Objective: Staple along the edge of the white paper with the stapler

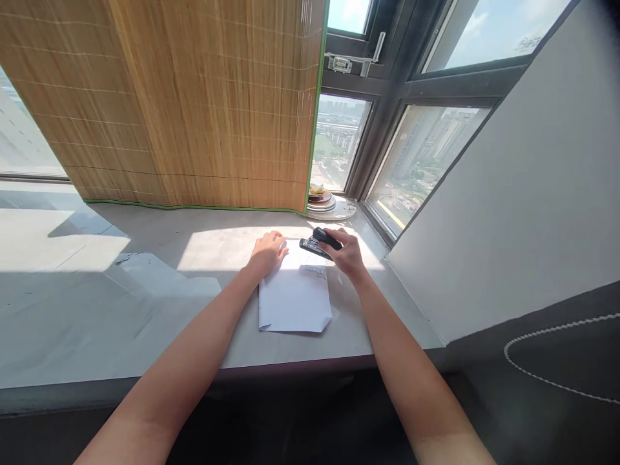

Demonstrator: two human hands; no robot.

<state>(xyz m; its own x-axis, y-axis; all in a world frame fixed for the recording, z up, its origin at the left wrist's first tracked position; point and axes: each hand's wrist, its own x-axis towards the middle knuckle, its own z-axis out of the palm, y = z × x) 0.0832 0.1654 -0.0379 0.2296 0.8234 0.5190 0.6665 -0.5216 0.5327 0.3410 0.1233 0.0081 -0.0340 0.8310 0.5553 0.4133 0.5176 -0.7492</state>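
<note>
One left hand: on the paper, far left; pinching or not, can't tell!
Right hand: wrapped round the stapler.
Stapler: mouth apart, by the paper's far right corner.
Paper: on the sill.

The paper is smooth and matt, the stapler probably plastic, the blind bamboo.

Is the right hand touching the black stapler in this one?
Touching: the head view shows the right hand closed around one end of the black stapler.
</note>
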